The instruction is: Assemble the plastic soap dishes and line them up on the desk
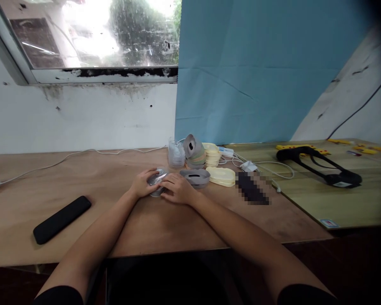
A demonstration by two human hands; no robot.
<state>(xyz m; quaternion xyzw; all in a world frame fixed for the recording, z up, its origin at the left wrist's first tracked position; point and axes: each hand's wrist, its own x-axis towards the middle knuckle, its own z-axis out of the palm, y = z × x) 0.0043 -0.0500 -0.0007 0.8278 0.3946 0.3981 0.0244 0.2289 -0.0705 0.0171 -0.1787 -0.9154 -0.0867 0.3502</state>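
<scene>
A clear, shallow plastic piece (158, 177) with a round mark on it lies on the brown tabletop, partly hidden by my fingers. My left hand (142, 183) grips its left side, thumb at the front and fingers at the back. From the right, my right hand (177, 189) holds it with bent fingers over its edge. Just behind the right hand sits a grey oval ring-shaped part (195, 177) with a dark slot. Next to that are pale yellow lids (221, 176), lying flat.
At the back stand nested clear plastic pieces (176, 154), stacked grey parts (194, 150) and a yellow lid stack (211, 154). White cables and a plug (249, 166) lie to their right. A black oblong case (62, 219) lies left; a black frame (320, 165) rests far right.
</scene>
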